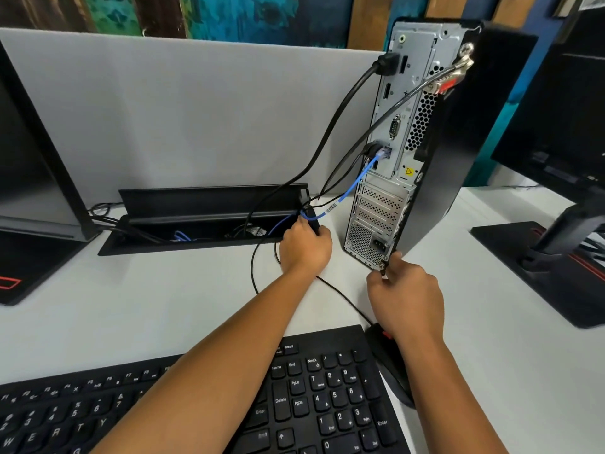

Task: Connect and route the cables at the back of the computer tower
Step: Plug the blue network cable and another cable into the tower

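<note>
Tower [465, 142] black on the side, its back panel [389, 191] bare silver-grey metal with honeycomb and perforated mesh vent patterns and a small yellow warning sticker [408, 172]. Blue cable [357, 181] with a white label band; thick cable [330, 136] black; lock cable [386, 116] grey with a red and silver lock [450, 80]. Desk [163, 296] white, divider [196, 109] pale grey. Cable tray [209, 217] black. Keyboard [311, 394] black with white lettering. Mouse [389, 358] black with a red wheel. Monitor stands [537, 263] black with red lines. Wall [229, 14] patchy teal, green and brown.
</note>
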Demonstrator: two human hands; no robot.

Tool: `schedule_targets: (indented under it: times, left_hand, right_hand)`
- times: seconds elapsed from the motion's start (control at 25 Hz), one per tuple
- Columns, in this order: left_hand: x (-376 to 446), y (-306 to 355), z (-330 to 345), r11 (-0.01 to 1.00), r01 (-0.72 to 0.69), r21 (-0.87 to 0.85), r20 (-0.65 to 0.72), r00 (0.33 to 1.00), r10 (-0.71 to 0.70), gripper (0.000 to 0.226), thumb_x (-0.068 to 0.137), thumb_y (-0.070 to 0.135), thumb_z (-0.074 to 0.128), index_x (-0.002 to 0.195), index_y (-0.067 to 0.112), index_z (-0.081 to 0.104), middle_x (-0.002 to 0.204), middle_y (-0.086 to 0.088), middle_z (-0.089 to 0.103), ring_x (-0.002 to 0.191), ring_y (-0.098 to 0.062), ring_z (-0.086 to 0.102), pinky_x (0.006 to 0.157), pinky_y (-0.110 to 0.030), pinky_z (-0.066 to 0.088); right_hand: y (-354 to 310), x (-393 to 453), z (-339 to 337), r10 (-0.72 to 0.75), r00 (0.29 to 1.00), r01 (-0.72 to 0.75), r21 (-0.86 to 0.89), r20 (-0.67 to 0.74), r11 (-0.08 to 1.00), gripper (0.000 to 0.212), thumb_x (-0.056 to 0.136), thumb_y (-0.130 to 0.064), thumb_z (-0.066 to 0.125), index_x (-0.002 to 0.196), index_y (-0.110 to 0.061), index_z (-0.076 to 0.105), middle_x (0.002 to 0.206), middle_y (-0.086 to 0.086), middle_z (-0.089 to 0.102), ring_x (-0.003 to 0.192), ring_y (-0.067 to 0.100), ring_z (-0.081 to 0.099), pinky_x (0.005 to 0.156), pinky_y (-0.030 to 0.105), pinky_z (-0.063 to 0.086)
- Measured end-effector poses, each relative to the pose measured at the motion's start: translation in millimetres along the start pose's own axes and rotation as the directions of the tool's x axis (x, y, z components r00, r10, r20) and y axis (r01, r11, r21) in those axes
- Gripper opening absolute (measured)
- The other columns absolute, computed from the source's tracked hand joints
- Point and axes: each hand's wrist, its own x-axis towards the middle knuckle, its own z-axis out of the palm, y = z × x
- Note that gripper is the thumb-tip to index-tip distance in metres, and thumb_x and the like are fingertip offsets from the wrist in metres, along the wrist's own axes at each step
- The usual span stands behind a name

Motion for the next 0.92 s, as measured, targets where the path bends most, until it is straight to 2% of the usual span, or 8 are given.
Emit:
schedule_targets:
  times: [0.2,0.32,0.4,0.48,0.56,0.72,0.8,0.92]
  left_hand:
    - [6.2,2.7,7.0,0.994,0.008,-0.108,-0.086,0.996,-0.017,0.043,0.103,0.047,0.037,0.115,0.012,0.059,0.110,-0.006,0.062,0.103,-0.026,0.061,0.072,-0.034,0.044]
    - [1.1,3.7,3.4,0.989,-0.097,-0.115,-0.126,0.989,0.082,0.029,0.105,0.038,0.038,0.100,0.016,0.055,0.091,-0.002,0.058,0.090,-0.026,0.062,0.059,-0.029,0.036]
    - [-4.7,5.6,-2.3,0.975,-0.221,0.010,-0.124,0.968,0.220,0.029,0.105,0.035,0.040,0.104,0.013,0.059,0.091,-0.006,0.058,0.091,-0.031,0.060,0.063,-0.033,0.039]
    - [-12.0,4.0,-12.2,0.915,-0.345,0.210,-0.040,0.932,0.361,0.031,0.105,0.033,0.042,0.113,0.010,0.062,0.102,-0.012,0.060,0.101,-0.034,0.055,0.080,-0.039,0.040]
    - [-12.8,-6.6,-23.9,0.826,-0.494,0.270,0.085,0.867,0.491,0.026,0.104,0.030,0.045,0.111,0.011,0.062,0.105,-0.012,0.060,0.104,-0.034,0.051,0.089,-0.040,0.037]
    - [-7.1,-31.6,-39.4,0.822,-0.556,0.123,0.319,0.807,0.498,0.023,0.104,0.035,0.041,0.117,0.023,0.056,0.092,-0.003,0.057,0.092,-0.030,0.060,0.070,-0.035,0.045]
    - [-10.3,-32.8,-37.7,0.846,-0.525,0.094,0.272,0.831,0.485,0.036,0.105,0.036,0.038,0.138,0.029,0.049,0.108,-0.002,0.058,0.103,-0.026,0.059,0.079,-0.035,0.047]
    - [-13.9,-25.4,-32.8,0.898,-0.434,-0.074,0.196,0.876,0.440,0.058,0.107,0.032,0.036,0.157,0.038,0.008,0.144,0.007,0.044,0.122,-0.007,0.044,0.101,-0.031,0.038]
  right_hand:
    - [-2.3,2.4,0.6,-0.035,0.999,0.035,-0.025,-0.008,0.999,0.047,0.090,-0.031,0.052,0.134,-0.014,0.058,0.094,0.017,0.071,0.095,0.039,0.062,0.072,0.035,0.046]
    - [-2.7,3.5,1.2,-0.045,0.999,0.045,-0.027,-0.015,0.999,0.045,0.091,-0.033,0.051,0.130,-0.013,0.060,0.094,0.017,0.071,0.094,0.038,0.062,0.070,0.034,0.043]
    - [-2.1,4.5,1.4,-0.043,0.999,0.042,-0.029,-0.016,0.999,0.045,0.090,-0.034,0.051,0.129,-0.013,0.060,0.093,0.017,0.070,0.094,0.038,0.062,0.069,0.034,0.042]
    - [-1.8,4.8,1.7,-0.044,0.999,0.043,-0.024,-0.018,0.999,0.045,0.090,-0.035,0.051,0.128,-0.013,0.060,0.092,0.016,0.071,0.093,0.038,0.062,0.070,0.034,0.044]
    - [-2.5,4.6,2.6,-0.043,0.999,0.043,-0.017,-0.025,0.999,0.044,0.089,-0.035,0.052,0.126,-0.012,0.061,0.091,0.015,0.071,0.092,0.038,0.062,0.071,0.034,0.045]
    - [-2.1,6.7,1.4,-0.020,0.999,0.020,0.018,-0.042,1.000,0.033,0.089,-0.032,0.052,0.110,-0.010,0.066,0.087,0.015,0.070,0.089,0.039,0.063,0.071,0.035,0.048]
    - [-1.5,8.0,1.0,-0.013,1.000,0.015,0.063,-0.028,0.998,0.030,0.090,-0.030,0.052,0.109,-0.014,0.068,0.090,0.016,0.070,0.091,0.039,0.063,0.074,0.036,0.051]
    - [-0.7,9.0,5.0,-0.037,0.999,0.033,0.131,0.022,0.991,0.040,0.088,-0.031,0.054,0.126,-0.021,0.064,0.093,0.011,0.071,0.094,0.037,0.063,0.077,0.036,0.051]
